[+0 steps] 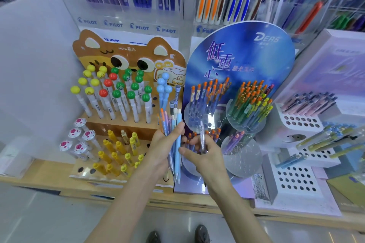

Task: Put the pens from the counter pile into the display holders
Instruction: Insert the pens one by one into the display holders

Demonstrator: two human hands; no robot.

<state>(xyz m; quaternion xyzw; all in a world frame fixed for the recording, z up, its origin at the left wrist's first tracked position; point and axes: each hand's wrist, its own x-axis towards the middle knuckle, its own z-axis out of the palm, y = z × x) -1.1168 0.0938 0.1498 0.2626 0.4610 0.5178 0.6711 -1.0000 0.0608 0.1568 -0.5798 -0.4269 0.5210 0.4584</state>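
Note:
My left hand grips a bundle of pens upright, pale blue, purple and orange-tipped, in front of the gap between two displays. My right hand pinches a single clear pen just right of the bundle, its top near the blue display's upper left clear holder. That blue arched display carries round clear holders with holes: orange-capped pens upper left, green and orange ones upper right, purple ones lower right. The lower left holder is largely hidden by my right hand.
A brown cat-shaped stand at left holds ball-topped white pens, yellow pens and pink-topped ones. White perforated trays with pens lie at right. Acrylic racks rise behind. The wooden counter edge runs below.

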